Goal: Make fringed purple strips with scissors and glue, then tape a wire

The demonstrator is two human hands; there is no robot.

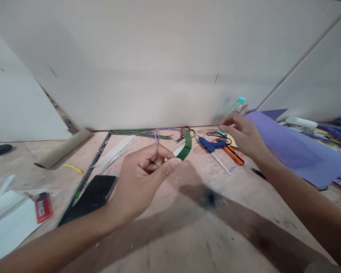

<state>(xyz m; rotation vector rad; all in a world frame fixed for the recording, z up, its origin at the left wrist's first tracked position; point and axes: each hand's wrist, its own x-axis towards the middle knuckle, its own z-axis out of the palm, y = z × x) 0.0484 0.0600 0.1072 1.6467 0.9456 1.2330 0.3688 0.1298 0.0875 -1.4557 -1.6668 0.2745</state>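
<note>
My left hand (143,172) is raised over the middle of the table with its fingers pinched. It holds a thin wire stem with a purple tip (157,139) and the end of a green floral tape roll (185,146). My right hand (241,134) reaches to the far right, fingers curled and pinched just above a blue glue gun (209,144) and an orange cutter (233,154). What its fingertips hold is too small to make out.
A black phone (92,197), a red lighter (43,206) and white sheets (8,220) lie at the left. A cardboard tube (63,148), green wire stems (139,133), scissors (184,132), a water bottle (235,108) and purple paper (295,148) sit farther back. White boards wall the table.
</note>
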